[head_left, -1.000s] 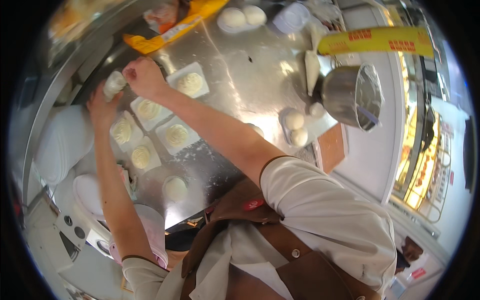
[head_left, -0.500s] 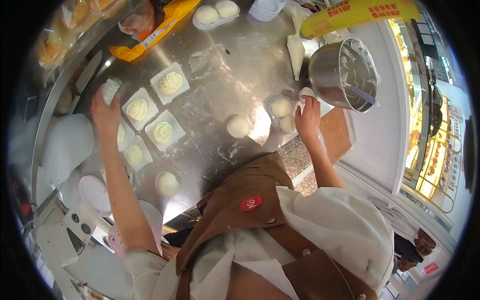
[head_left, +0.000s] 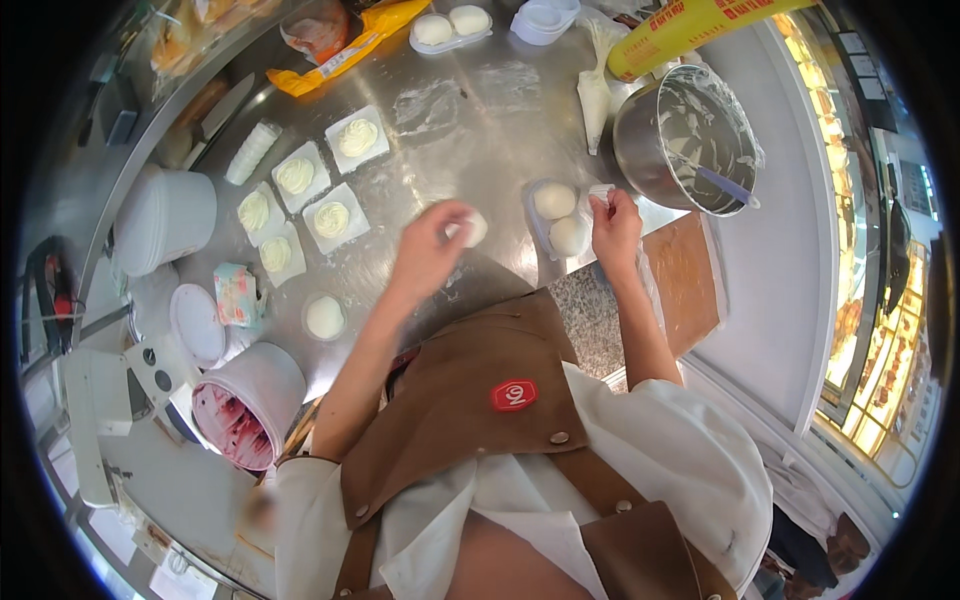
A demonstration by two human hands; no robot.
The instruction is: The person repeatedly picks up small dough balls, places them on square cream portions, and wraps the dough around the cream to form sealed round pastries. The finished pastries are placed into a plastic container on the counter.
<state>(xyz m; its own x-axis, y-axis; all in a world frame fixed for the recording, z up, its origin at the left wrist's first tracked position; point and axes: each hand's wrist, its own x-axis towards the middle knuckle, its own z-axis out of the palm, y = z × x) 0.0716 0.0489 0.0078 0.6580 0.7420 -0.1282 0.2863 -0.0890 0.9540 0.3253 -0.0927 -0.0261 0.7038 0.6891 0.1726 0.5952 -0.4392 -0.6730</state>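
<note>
My left hand (head_left: 428,250) is over the middle of the steel table (head_left: 480,110), fingers curled around a round white bun (head_left: 472,228). To its right lies a small clear tray (head_left: 534,222) holding two more white buns (head_left: 556,200). My right hand (head_left: 615,225) rests at that tray's right side, its fingertips pinching the tray's white corner. At the left lie several white square sheets, each with a dollop of cream (head_left: 332,219). A single bun in a round cup (head_left: 325,317) sits near the table's front edge.
A steel bowl of cream with a spatula (head_left: 690,125) stands right of the tray, beside a piping bag (head_left: 595,90) and a yellow box (head_left: 690,25). At the far edge sits another tray of two buns (head_left: 450,25). On the left are a white bucket (head_left: 165,215) and a berry-stained tub (head_left: 245,405).
My left hand left the cream squares, swung right to the middle and closed on the loose bun. My right hand came across from the far left to the tray and stayed there.
</note>
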